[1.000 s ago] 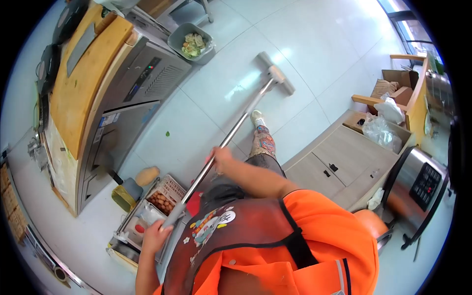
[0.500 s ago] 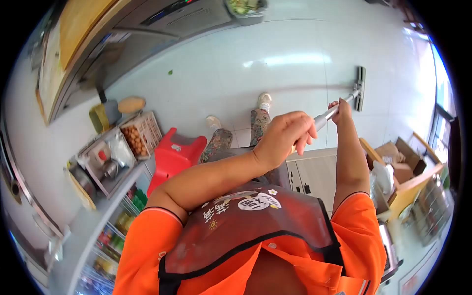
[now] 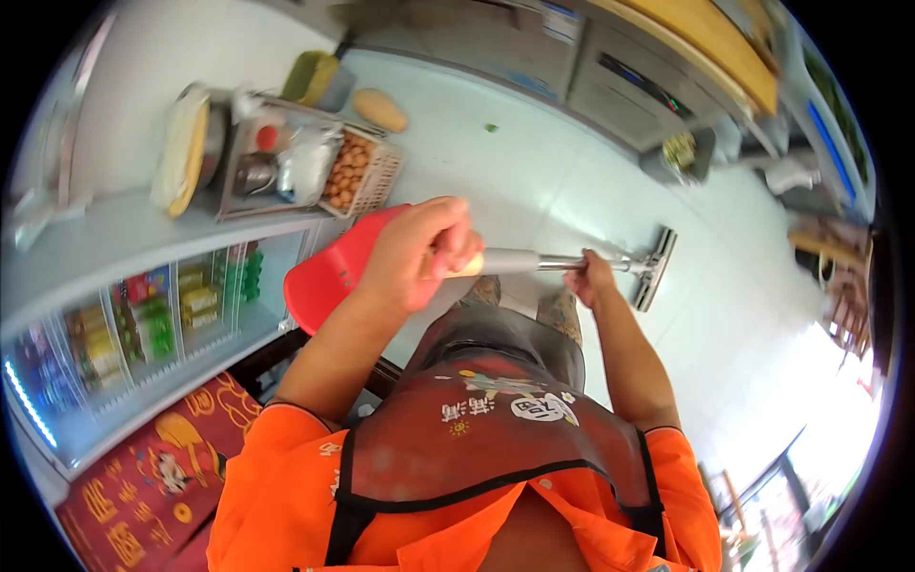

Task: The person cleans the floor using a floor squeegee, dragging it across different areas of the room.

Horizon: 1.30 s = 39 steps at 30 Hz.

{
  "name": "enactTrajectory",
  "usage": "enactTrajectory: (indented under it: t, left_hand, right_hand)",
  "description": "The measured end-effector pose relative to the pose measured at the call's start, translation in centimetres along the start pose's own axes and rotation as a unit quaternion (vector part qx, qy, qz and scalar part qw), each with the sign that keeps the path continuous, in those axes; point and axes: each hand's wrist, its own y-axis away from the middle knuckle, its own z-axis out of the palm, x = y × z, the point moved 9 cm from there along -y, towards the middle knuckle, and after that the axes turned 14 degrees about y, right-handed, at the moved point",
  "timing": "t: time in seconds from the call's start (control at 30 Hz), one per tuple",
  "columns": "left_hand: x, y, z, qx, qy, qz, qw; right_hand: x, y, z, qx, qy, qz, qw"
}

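A mop with a grey pole (image 3: 515, 261) stretches across in front of my body, its flat wide head (image 3: 656, 269) resting on the pale tiled floor to the right. Around the pole's upper end, my left hand (image 3: 424, 253) is closed, fingers curled by the yellowish tip. Farther down, near the head, my right hand (image 3: 591, 278) grips the thin metal part of the pole. A red plastic stool (image 3: 329, 276) stands beneath and behind my left hand and forearm. A small green scrap (image 3: 491, 127) lies on the floor.
At left, a drinks fridge (image 3: 162, 315) has a crate of eggs (image 3: 351, 172) and a tray near its top. Steel cabinets (image 3: 620, 86) line the far side, with a bin of green scraps (image 3: 681, 153) beside them. A wooden chair (image 3: 839, 286) stands at right.
The view has swung toward the fridge side, bringing the fridge and a red patterned box into sight. The mop lies more level across the view. Both hands have kept their hold.
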Motion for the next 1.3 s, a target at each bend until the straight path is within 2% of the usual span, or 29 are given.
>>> enactTrajectory:
  t: [0.13, 0.23, 0.33, 0.4, 0.43, 0.47, 0.5, 0.63, 0.73, 0.8, 0.9, 1.0, 1.1, 1.2, 1.23, 1.3]
  left_hand:
    - [11.6, 9.0, -6.4, 0.031, -0.029, 0.134, 0.990]
    - [16.2, 14.7, -8.2, 0.038, -0.054, 0.238, 0.969]
    - [18.7, 19.0, -8.9, 0.048, -0.030, 0.310, 0.949]
    - [20.6, 21.7, -8.1, 0.035, 0.008, 0.338, 0.940]
    - [22.1, 23.6, -6.8, 0.017, 0.019, 0.395, 0.918]
    - [23.5, 24.9, -4.7, -0.072, 0.000, 0.427, 0.902]
    - [24.3, 26.4, -3.7, -0.080, 0.004, 0.453, 0.888]
    - [23.2, 28.1, 3.4, -0.086, -0.049, 0.567, 0.818]
    - [18.7, 25.4, 7.8, -0.153, -0.171, 0.529, 0.817]
    - [17.1, 23.4, 11.7, -0.071, -0.239, 0.491, 0.835]
    - [15.1, 20.9, 14.3, -0.126, -0.342, 0.455, 0.812]
    - [14.2, 19.9, 14.4, -0.153, -0.360, 0.448, 0.804]
    - [13.2, 18.7, 12.1, -0.104, -0.408, 0.413, 0.808]
    - [12.5, 17.4, 8.3, -0.039, -0.376, 0.414, 0.828]
    - [12.4, 17.6, 7.6, -0.058, -0.328, 0.442, 0.833]
    - [12.3, 17.5, 5.4, -0.015, -0.294, 0.422, 0.858]
  right_hand:
    - [0.6, 2.2, 16.4, -0.084, 0.162, 0.009, 0.983]
    - [2.0, 1.7, 23.9, -0.097, 0.165, 0.010, 0.981]
    - [2.5, 5.1, 29.0, -0.136, 0.102, 0.011, 0.985]
    - [2.3, 8.2, 32.3, -0.178, 0.091, 0.023, 0.980]
    - [2.1, 10.0, 33.6, -0.193, 0.093, 0.032, 0.976]
    - [1.8, 11.6, 34.5, -0.210, 0.096, 0.040, 0.972]
    - [1.3, 13.0, 35.5, -0.252, 0.095, 0.040, 0.962]
    - [-2.2, 17.4, 36.1, -0.280, 0.074, 0.035, 0.956]
    - [-5.3, 16.7, 35.1, -0.293, 0.108, 0.017, 0.950]
    - [-5.8, 15.0, 34.2, -0.320, 0.122, 0.037, 0.939]
    - [-6.6, 14.2, 34.2, -0.362, 0.122, 0.053, 0.923]
    - [-6.3, 15.1, 34.2, -0.349, 0.135, 0.064, 0.925]
    - [-5.5, 13.9, 34.6, -0.368, 0.200, 0.039, 0.907]
    - [-4.2, 11.3, 33.9, -0.313, 0.197, 0.072, 0.926]
    - [-3.9, 10.4, 34.0, -0.308, 0.219, 0.068, 0.923]
    - [-3.5, 8.0, 34.2, -0.296, 0.260, 0.064, 0.917]
